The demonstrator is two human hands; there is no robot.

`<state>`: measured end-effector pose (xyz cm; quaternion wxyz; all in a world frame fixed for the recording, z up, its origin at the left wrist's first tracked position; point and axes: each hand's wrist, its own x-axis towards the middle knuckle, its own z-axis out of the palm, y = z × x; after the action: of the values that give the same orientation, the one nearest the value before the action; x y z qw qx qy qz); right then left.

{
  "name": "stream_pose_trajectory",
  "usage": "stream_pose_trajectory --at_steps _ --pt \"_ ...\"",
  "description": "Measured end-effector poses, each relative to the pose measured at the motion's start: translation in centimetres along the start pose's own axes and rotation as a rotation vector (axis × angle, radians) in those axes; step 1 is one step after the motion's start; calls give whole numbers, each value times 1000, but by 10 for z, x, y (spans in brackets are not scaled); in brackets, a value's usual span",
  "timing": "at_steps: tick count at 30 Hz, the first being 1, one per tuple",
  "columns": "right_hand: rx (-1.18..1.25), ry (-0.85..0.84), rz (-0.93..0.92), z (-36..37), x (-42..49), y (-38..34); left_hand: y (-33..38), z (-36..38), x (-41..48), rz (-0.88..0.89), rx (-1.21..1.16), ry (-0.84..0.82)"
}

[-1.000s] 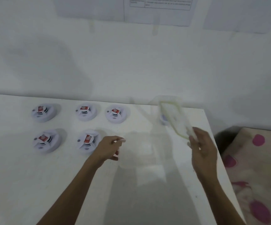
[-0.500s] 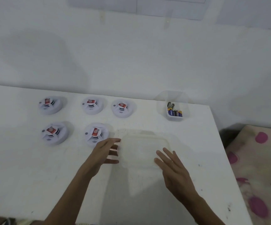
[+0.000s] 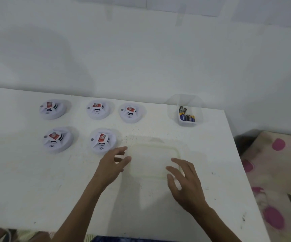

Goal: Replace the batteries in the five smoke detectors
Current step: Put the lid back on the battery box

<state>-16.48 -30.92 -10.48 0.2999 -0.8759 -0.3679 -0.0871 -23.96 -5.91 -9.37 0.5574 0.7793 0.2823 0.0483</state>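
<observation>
Several white round smoke detectors with red labels lie on the white table [image 3: 36,189]: three in a back row, such as one at the left [image 3: 51,109], and two in front, the nearer one [image 3: 102,140] just left of my left hand [image 3: 112,165]. A clear tub [image 3: 187,114] at the back right holds several batteries. Its translucent lid [image 3: 151,161] lies flat on the table between my hands. My left hand hovers at the lid's left edge, fingers apart. My right hand [image 3: 185,182] is over the lid's right corner, fingers spread, holding nothing.
A white wall rises behind the table, with papers taped up high. The table's right edge runs past the tub. Beyond it, lower down, lies a fabric with pink spots [image 3: 277,172].
My right hand carried the lid from the tub, laid it flat on the table and let go. The batteries are now uncovered. My left hand stayed near the front detector.
</observation>
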Motion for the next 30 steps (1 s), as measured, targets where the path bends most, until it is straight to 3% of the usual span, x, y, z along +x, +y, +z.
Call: stream_pose_trajectory --at_steps 6,19,30 --pt "124 79 364 3 13 -15 1 8 -4 121 226 116" --pt "125 -27 636 -3 27 -27 3 27 -17 177 357 111" --pt "166 -31 676 -5 35 -26 2 32 -16 108 370 77"
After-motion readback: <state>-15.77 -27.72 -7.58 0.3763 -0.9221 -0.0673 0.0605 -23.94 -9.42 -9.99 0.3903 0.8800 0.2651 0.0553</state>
